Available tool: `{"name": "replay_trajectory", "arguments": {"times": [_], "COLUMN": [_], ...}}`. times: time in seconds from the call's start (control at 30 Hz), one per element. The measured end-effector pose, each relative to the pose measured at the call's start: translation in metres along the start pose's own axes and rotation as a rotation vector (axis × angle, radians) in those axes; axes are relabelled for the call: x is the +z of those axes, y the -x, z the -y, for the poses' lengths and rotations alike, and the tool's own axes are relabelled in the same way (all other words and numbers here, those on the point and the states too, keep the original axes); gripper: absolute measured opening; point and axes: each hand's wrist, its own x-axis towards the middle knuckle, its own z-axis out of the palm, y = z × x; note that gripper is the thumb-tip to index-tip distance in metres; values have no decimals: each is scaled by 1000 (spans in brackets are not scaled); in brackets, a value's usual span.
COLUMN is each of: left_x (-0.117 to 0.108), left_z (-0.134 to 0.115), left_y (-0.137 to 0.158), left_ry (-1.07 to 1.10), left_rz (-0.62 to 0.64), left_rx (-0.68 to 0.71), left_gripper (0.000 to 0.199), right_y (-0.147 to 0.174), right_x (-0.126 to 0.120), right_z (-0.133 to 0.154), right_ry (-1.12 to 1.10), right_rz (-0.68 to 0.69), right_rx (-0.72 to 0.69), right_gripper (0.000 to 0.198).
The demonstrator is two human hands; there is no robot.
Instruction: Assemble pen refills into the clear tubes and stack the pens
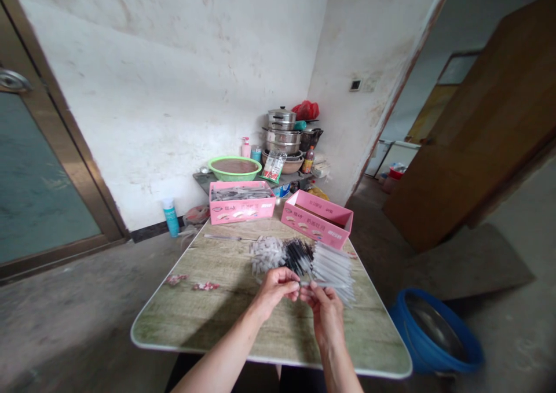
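My left hand (277,289) and my right hand (324,312) meet above the table's (208,318) middle, fingertips pinched together on a thin clear tube-like piece (319,285). Just beyond my fingers lie three piles: pale grey small parts (266,253), black ones (298,254), and a stack of clear sleeves (333,265). The exact shape of the piece between my fingers is too small to tell.
Two pink boxes stand at the table's far end: the left one (242,202) full of grey items, the right one (317,217) open. A thin tool (226,238) lies near them. A blue tub (434,332) sits on the floor right. Pots (283,133) and a green basin (234,168) stand behind.
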Motion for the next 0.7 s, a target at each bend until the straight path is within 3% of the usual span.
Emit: {"name": "replay_trajectory", "arguments": {"times": [0.7], "left_x": [0], "left_z": [3], "left_y": [-5], "left_ry": [-29], "left_rz": [-33], "left_rx": [16], "left_gripper": [38], "right_y": [3], "right_x": [3], "right_z": [0], "right_ry": [41], "right_rz": [-34], "right_rx": [-41], "right_gripper": [35]}}
